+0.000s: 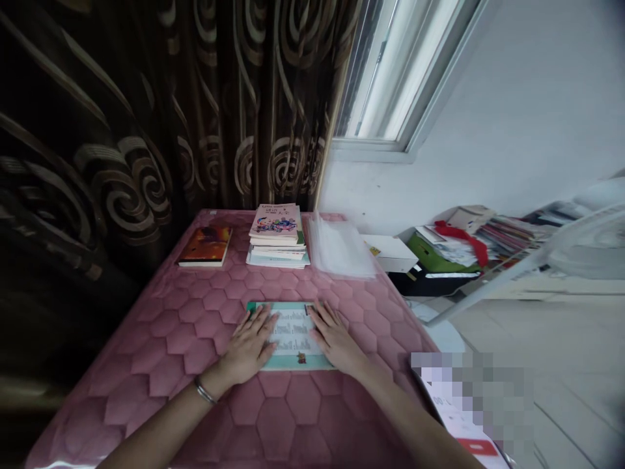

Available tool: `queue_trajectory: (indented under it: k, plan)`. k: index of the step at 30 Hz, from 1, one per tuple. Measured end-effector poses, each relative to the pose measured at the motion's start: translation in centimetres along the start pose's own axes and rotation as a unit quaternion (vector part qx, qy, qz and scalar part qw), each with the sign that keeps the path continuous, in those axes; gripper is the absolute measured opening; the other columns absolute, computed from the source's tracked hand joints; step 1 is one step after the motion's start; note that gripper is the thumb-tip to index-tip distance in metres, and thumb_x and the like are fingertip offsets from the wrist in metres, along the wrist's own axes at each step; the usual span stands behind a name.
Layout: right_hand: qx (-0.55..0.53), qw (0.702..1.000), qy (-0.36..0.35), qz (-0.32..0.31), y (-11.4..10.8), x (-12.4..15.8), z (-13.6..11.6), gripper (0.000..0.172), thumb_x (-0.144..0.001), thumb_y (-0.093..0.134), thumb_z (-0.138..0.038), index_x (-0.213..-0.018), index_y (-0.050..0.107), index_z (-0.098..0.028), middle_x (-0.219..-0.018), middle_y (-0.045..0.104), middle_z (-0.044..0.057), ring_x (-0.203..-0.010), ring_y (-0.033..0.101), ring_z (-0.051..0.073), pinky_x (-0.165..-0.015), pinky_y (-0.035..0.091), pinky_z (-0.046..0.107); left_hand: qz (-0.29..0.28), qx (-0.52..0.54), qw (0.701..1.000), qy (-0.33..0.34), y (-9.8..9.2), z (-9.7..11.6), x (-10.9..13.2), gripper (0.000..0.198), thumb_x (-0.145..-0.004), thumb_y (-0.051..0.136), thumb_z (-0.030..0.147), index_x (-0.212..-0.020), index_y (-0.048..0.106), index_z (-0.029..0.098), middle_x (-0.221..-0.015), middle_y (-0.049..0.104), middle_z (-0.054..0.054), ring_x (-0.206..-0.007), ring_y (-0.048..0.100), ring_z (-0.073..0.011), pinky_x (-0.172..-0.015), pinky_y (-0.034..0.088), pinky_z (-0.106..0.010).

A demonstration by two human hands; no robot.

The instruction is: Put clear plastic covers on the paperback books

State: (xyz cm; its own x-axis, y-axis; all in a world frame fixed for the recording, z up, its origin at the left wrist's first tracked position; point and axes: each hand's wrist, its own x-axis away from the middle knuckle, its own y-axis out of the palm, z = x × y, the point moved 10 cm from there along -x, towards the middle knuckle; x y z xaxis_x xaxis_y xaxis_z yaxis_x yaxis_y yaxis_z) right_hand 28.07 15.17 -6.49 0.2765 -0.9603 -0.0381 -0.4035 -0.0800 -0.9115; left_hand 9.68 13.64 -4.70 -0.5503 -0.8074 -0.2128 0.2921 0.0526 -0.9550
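Observation:
A thin booklet [291, 332] with a teal border and a white printed panel lies flat on a pink quilted table cover [195, 326]. My left hand [251, 348] rests flat on its left side, fingers stretched out, with a metal bracelet on the wrist. My right hand [334, 339] lies flat on its right side, fingers spread. Neither hand grips anything.
At the far edge lie an orange book [205, 245], a stack of books [278, 236] and a pile of clear plastic sleeves [339, 247]. A dark patterned curtain [146, 130] hangs behind. Boxes and papers [449, 251] clutter the floor at right, beside a white fan [586, 244].

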Motion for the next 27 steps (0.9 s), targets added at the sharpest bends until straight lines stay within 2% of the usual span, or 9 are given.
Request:
queue_trajectory:
  k: [2, 4, 7, 10, 15, 17, 22, 24, 27]
  plan:
    - [-0.059, 0.997, 0.009, 0.043, -1.3, 0.7, 1.2, 0.053, -0.088, 0.046, -0.035, -0.138, 0.046, -0.018, -0.149, 0.037, 0.011, -0.138, 0.031, 0.027, -0.113, 0.028, 0.047, 0.013, 0.017, 0.999, -0.041, -0.3, -1.0, 1.0, 0.052, -0.096, 0.037, 0.040, -0.145, 0.032, 0.026, -0.154, 0.028, -0.008, -0.141, 0.025, -0.0244, -0.112, 0.030, -0.044]
    - [-0.144, 0.985, 0.039, 0.082, -2.4, 1.7, 2.8, 0.048, -0.082, 0.054, -0.031, -0.129, 0.055, -0.018, -0.134, 0.055, 0.013, -0.122, 0.051, 0.027, -0.106, 0.039, 0.046, 0.039, 0.031, 0.994, -0.098, -0.6, -2.4, 2.6, 0.050, -0.095, 0.038, 0.039, -0.143, 0.036, 0.025, -0.154, 0.028, -0.009, -0.140, 0.029, -0.0253, -0.109, 0.035, -0.044]
    - [-0.300, 0.949, 0.075, 0.066, -1.9, 3.1, 4.1, 0.042, -0.077, 0.058, -0.028, -0.117, 0.061, -0.018, -0.115, 0.067, 0.010, -0.102, 0.065, 0.025, -0.093, 0.051, 0.043, 0.088, 0.044, 0.982, -0.161, -1.0, -3.8, 5.2, 0.047, -0.092, 0.042, 0.037, -0.136, 0.044, 0.019, -0.147, 0.039, -0.013, -0.134, 0.038, -0.0274, -0.107, 0.038, -0.048]
    - [-0.378, 0.922, 0.076, 0.042, -1.4, 4.1, 3.3, 0.043, -0.074, 0.058, -0.024, -0.116, 0.062, -0.019, -0.115, 0.068, 0.008, -0.100, 0.066, 0.023, -0.090, 0.054, 0.041, 0.113, 0.073, 0.977, -0.167, -1.2, -3.5, 6.7, 0.039, -0.087, 0.049, 0.032, -0.124, 0.053, 0.019, -0.135, 0.053, -0.013, -0.127, 0.048, -0.0268, -0.105, 0.041, -0.047]
    - [-0.353, 0.930, 0.085, 0.056, -1.8, 5.1, 2.2, 0.042, -0.075, 0.056, -0.020, -0.117, 0.061, -0.021, -0.113, 0.069, 0.007, -0.097, 0.067, 0.022, -0.089, 0.055, 0.042, 0.094, 0.166, 0.963, -0.191, -1.4, -2.6, 7.0, 0.038, -0.075, 0.058, 0.021, -0.113, 0.060, 0.022, -0.135, 0.053, -0.011, -0.126, 0.049, -0.0274, -0.105, 0.042, -0.046]
    - [-0.348, 0.932, 0.086, 0.059, -1.9, 5.3, 2.2, 0.038, -0.076, 0.056, -0.021, -0.113, 0.063, -0.021, -0.111, 0.070, 0.007, -0.099, 0.067, 0.023, -0.089, 0.055, 0.041, 0.089, 0.235, 0.940, -0.231, -1.5, -3.3, 6.9, 0.036, -0.073, 0.057, 0.021, -0.109, 0.060, 0.020, -0.130, 0.058, -0.011, -0.122, 0.054, -0.0272, -0.103, 0.044, -0.046]
    - [-0.340, 0.931, 0.112, 0.069, -1.7, 5.1, 3.0, 0.029, -0.073, 0.058, -0.022, -0.101, 0.066, -0.019, -0.102, 0.072, 0.007, -0.096, 0.068, 0.024, -0.088, 0.055, 0.041, 0.062, 0.400, 0.839, -0.364, -0.6, -6.6, 6.3, 0.037, -0.072, 0.058, 0.030, -0.106, 0.058, 0.014, -0.111, 0.067, -0.014, -0.104, 0.064, -0.0253, -0.092, 0.050, -0.039]
    - [-0.345, 0.928, 0.122, 0.073, -1.4, 4.7, 3.3, 0.029, -0.072, 0.059, -0.024, -0.100, 0.066, -0.019, -0.099, 0.073, 0.006, -0.092, 0.068, 0.024, -0.084, 0.055, 0.040, 0.055, 0.404, 0.823, -0.396, -0.8, -7.4, 5.9, 0.036, -0.069, 0.062, 0.032, -0.100, 0.060, 0.013, -0.107, 0.069, -0.014, -0.102, 0.064, -0.0267, -0.090, 0.050, -0.038]
    - [-0.362, 0.920, 0.132, 0.073, -1.0, 4.2, 3.6, 0.028, -0.072, 0.058, -0.027, -0.097, 0.066, -0.017, -0.093, 0.073, 0.006, -0.087, 0.069, 0.023, -0.078, 0.056, 0.038, 0.027, 0.402, 0.817, -0.411, -0.8, -7.5, 5.0, 0.032, -0.065, 0.066, 0.032, -0.091, 0.062, 0.014, -0.098, 0.071, -0.012, -0.096, 0.065, -0.0277, -0.084, 0.050, -0.037]
